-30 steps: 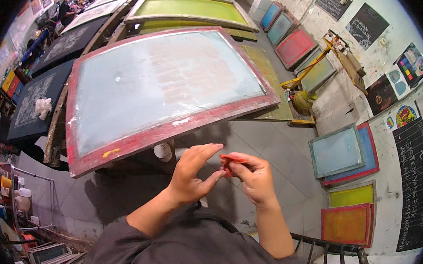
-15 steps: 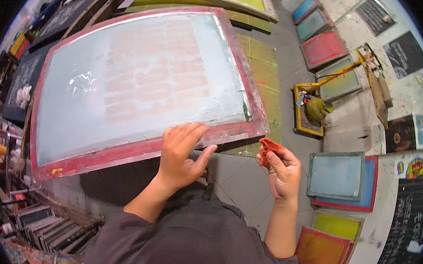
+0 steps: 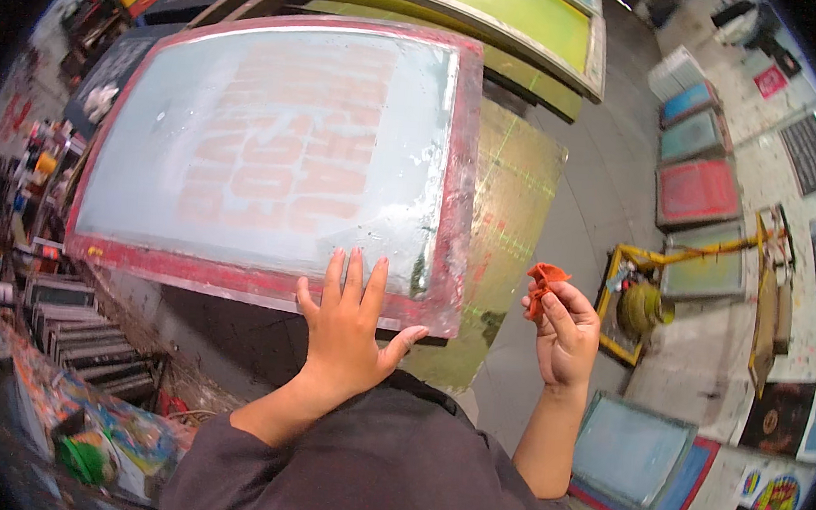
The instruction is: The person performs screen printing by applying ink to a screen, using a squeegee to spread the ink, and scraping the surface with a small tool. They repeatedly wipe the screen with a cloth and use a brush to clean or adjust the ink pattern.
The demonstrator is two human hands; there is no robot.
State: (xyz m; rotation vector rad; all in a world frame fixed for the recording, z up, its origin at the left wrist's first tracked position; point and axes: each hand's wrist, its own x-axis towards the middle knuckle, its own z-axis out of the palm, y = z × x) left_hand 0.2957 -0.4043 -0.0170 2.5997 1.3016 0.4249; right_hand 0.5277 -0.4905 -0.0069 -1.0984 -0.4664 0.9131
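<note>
A large silkscreen with a red frame and a pale, wet-looking mesh lies before me. Faint reddish block lettering fills its middle. My left hand is open, fingers spread, over the near side of the frame toward its right corner; the fingertips reach onto the mesh. Whether they press on it I cannot tell. Off the screen's right side, my right hand pinches a small crumpled orange-red rag between thumb and fingers, held up in the air.
Under the screen a yellowish-green board juts out to the right. Behind stands a larger yellow-green screen. Along the right wall are leaning screens and a yellow metal stand. Stacked frames lie at the lower left.
My view has turned, so the screen sits squarer and the wall stands have shifted. My left hand's fingers have spread and straightened over the frame. My right hand still holds the rag.
</note>
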